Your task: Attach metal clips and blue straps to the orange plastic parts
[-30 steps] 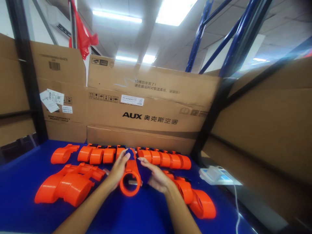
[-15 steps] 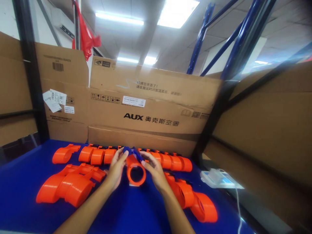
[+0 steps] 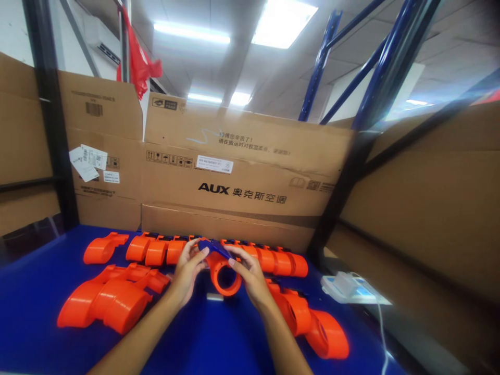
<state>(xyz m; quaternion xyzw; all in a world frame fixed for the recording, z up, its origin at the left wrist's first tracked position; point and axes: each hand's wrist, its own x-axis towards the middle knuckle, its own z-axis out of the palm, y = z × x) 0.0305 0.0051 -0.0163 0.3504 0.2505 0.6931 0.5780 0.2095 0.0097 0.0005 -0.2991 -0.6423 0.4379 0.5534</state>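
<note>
Both hands had lifted the orange housing [image 3: 223, 273] slightly higher and farther from the body since the earlier frame. Left hand [image 3: 187, 273] and right hand [image 3: 250, 278] gripped its sides above the blue desk [image 3: 203, 338], fingertips touching a dark blue piece [image 3: 211, 245] on top; orange parts [image 3: 105, 299] lay left

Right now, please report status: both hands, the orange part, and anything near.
Left hand and right hand both grip orange part, blue piece on top. Held above blue table. Orange parts row close behind.
</note>
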